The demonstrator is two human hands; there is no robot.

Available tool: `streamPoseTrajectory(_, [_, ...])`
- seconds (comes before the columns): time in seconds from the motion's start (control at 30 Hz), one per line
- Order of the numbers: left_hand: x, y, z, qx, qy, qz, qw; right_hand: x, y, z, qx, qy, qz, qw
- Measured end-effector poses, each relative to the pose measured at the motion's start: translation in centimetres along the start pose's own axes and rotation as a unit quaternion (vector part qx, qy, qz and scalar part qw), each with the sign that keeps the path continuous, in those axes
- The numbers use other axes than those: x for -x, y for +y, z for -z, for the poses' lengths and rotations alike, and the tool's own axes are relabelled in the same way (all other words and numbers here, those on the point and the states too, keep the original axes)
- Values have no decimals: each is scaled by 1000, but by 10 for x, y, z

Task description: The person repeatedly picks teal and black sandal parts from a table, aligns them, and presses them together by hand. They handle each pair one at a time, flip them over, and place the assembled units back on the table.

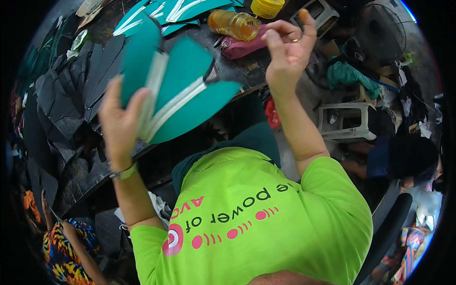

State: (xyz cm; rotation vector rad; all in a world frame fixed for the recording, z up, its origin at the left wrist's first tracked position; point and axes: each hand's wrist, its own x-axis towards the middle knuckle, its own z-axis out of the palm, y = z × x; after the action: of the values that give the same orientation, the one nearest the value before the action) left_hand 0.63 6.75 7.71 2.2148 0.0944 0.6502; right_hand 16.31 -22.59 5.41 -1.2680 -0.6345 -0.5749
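Note:
My left hand (pixel 118 121) is raised over the dark worktable (pixel 80 175) and grips a fanned stack of teal fabric pieces with white stripes (pixel 178 90). On its wrist is a light green band. My right hand (pixel 287 50) is held up to the right of the stack and apart from it. Its thumb is pinched against curled fingers, one finger sticks up, and a ring shows. I see nothing in it. My lime green shirt (pixel 266 218) fills the lower middle.
More teal pieces (pixel 156 12) lie at the table's far end beside an amber bottle (pixel 235 24), a pink pouch (pixel 242 47) and a yellow tub (pixel 267 7). Black cut pieces (pixel 71 90) are piled left. A white stool (pixel 344 121) and fan (pixel 380 31) stand right. Another person in patterned clothing (pixel 66 247) is lower left.

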Motion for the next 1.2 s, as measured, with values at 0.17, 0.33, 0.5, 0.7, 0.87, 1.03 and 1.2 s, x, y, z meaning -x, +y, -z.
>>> streamPoseTrajectory(0.17, [31, -27, -64, -141, -9, 50, 989, 55, 3, -31, 71, -219, -131, 964])
streamPoseTrajectory(0.33, [38, -24, -74, -241, -3, -40, 970, 81, 19, -42, 218, -303, -151, 915])
streamPoseTrajectory(0.5, [27, -23, -71, -246, -71, -30, 966, 80, 32, -53, 271, -320, -81, 904])
streamPoseTrajectory(0.7, [27, -22, -74, -222, -99, -51, 969, 84, 39, -64, 273, -275, -82, 918])
streamPoseTrajectory(0.87, [5, -31, -90, -165, -118, -47, 978, 88, 39, -64, 260, -266, -74, 925])
streamPoseTrajectory(1.03, [-20, -38, -105, -195, -142, 1, 971, 91, 42, -64, 235, -245, -83, 937])
streamPoseTrajectory(1.2, [-26, -36, -109, -185, -152, 30, 970, 93, 43, -62, 244, -237, -66, 938])
